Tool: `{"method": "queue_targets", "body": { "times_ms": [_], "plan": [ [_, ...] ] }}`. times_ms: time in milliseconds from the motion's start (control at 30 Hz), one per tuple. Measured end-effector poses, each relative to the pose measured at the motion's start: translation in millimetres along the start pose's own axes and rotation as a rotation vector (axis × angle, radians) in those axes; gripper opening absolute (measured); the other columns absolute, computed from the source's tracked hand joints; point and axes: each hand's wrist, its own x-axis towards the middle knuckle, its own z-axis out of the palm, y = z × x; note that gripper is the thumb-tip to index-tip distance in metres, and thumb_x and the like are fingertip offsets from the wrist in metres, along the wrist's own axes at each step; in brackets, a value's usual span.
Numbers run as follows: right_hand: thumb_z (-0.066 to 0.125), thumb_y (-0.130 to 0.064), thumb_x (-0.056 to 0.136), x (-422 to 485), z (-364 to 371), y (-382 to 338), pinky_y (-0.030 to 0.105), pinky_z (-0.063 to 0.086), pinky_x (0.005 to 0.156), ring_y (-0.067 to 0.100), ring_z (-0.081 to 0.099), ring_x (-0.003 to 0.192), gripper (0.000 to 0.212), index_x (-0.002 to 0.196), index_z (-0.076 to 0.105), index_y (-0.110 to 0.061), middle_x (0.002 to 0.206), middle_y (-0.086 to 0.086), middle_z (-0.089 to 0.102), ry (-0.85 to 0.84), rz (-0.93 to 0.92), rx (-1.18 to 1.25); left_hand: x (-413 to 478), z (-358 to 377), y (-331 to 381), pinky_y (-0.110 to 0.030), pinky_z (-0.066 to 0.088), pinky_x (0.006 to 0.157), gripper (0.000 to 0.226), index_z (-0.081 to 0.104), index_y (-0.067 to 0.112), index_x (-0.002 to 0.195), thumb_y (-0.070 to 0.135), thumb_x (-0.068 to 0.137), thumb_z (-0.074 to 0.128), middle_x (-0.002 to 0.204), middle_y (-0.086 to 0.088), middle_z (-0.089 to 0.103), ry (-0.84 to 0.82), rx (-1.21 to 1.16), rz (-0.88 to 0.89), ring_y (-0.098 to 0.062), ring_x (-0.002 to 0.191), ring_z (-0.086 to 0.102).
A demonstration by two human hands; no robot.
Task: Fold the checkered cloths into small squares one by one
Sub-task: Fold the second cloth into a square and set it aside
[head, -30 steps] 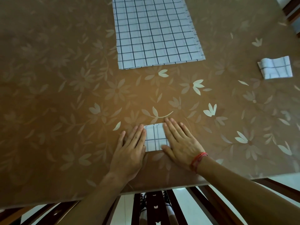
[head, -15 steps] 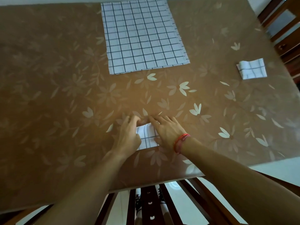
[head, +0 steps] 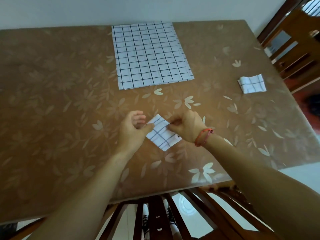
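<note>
both hands are busy with a small folded white cloth with thin dark check lines [head: 162,134], held turned like a diamond at the near middle of the brown table covering printed with pale flowers and leaves [head: 60,104]. whether its lower corner still touches the covering i cannot tell. the left hand [head: 133,130] pinches the cloth's left edge between thumb and curled fingers, the thumb lying on top of the fabric. the right hand [head: 186,126], with a red thread bracelet [head: 203,136] at the wrist, is curled around the cloth's upper right edge, fingertips pressed into it, so both hands are grasping the same little square from opposite sides. farther back on the table, toward the pale wall [head: 121,9], lies a large flat stack of white checkered cloths with a dark grid [head: 150,54], spread out and with layered edges showing along its right side, well apart from the hands. off to the right, near the table's right edge, sits another small folded checkered square [head: 252,83], lying by itself. dark wooden chair slats [head: 155,220] show below the near edge of the table, and more brown wooden furniture [head: 290,44] stands beyond the far right corner.
</note>
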Motion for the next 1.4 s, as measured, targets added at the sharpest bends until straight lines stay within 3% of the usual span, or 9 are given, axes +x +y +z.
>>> {"method": "queue_targets", "body": {
  "times_ms": [133,333,500,600,667,800,1000,1200,1400],
  "plan": [
    [0.077,-0.018,0.076,-26,-36,5,0.024,0.054,0.062,0.008,0.065,0.066,0.009,0.082,0.076,-0.011,0.074,-0.003,0.072,0.182,0.073,0.245,-12,15,12,-0.038,0.058,0.082,0.034,0.067,0.012,0.109,0.014,0.078,0.081,0.101,-0.003,0.074,-0.046,-0.132,-0.21,-0.023,0.094,0.071],
    [0.08,-0.014,0.075,-74,-81,30,0.026,0.057,0.055,0.015,0.066,0.062,0.017,0.079,0.071,0.0,0.074,0.008,0.07,0.29,0.165,0.45,-42,66,43,-0.036,0.061,0.071,0.015,0.07,0.001,0.098,0.004,0.083,0.074,0.084,-0.012,0.076,-0.181,-0.262,-0.237,-0.026,0.075,0.073],
    [0.08,-0.006,0.074,-114,-109,58,0.027,0.057,0.054,0.015,0.067,0.06,0.033,0.049,0.064,-0.02,0.059,-0.003,0.067,0.384,0.235,0.55,-57,114,65,-0.026,0.058,0.059,0.01,0.068,0.002,0.09,0.001,0.082,0.074,0.081,-0.014,0.074,-0.258,-0.245,-0.192,-0.023,0.068,0.072],
    [0.081,-0.01,0.074,-129,-121,78,0.03,0.059,0.057,0.013,0.068,0.06,0.012,0.068,0.071,-0.007,0.065,0.002,0.069,0.394,0.277,0.541,-62,140,68,-0.032,0.06,0.064,0.013,0.067,-0.001,0.092,0.0,0.081,0.075,0.084,-0.017,0.073,-0.297,-0.206,-0.178,-0.024,0.067,0.071],
    [0.081,-0.011,0.074,-133,-126,90,0.032,0.058,0.059,0.015,0.067,0.061,0.014,0.076,0.072,0.0,0.067,0.005,0.07,0.396,0.309,0.557,-63,154,67,-0.038,0.061,0.069,0.014,0.067,-0.002,0.09,0.0,0.079,0.076,0.086,-0.019,0.074,-0.3,-0.174,-0.18,-0.03,0.072,0.072],
    [0.075,-0.011,0.078,-131,-130,103,0.037,0.058,0.065,0.017,0.064,0.062,0.012,0.067,0.071,-0.008,0.065,0.006,0.067,0.402,0.355,0.571,-61,171,64,-0.044,0.061,0.073,0.015,0.067,-0.002,0.091,-0.001,0.079,0.076,0.088,-0.02,0.074,-0.293,-0.148,-0.198,-0.034,0.078,0.072],
    [0.076,-0.012,0.077,-111,-125,128,0.024,0.056,0.055,0.01,0.064,0.056,0.01,0.079,0.073,-0.003,0.063,0.001,0.067,0.372,0.428,0.53,-51,185,51,-0.041,0.062,0.073,0.012,0.068,-0.001,0.09,-0.001,0.081,0.075,0.087,-0.018,0.073,-0.285,-0.119,-0.247,-0.027,0.074,0.073],
    [0.079,-0.015,0.073,-82,-102,160,0.039,0.06,0.068,0.02,0.068,0.068,0.012,0.066,0.069,-0.014,0.067,0.003,0.069,0.349,0.5,0.505,-34,204,29,-0.031,0.061,0.064,0.011,0.066,0.0,0.088,-0.003,0.081,0.074,0.083,-0.018,0.072,-0.261,-0.04,-0.315,-0.029,0.072,0.073],
    [0.077,-0.018,0.075,-52,-88,185,0.025,0.051,0.057,0.014,0.063,0.063,0.014,0.065,0.067,-0.02,0.067,-0.002,0.067,0.278,0.526,0.468,-10,229,2,-0.03,0.059,0.057,0.015,0.062,0.002,0.089,-0.006,0.08,0.072,0.081,-0.018,0.07,-0.22,0.07,-0.325,-0.021,0.06,0.068]
  ]
}}
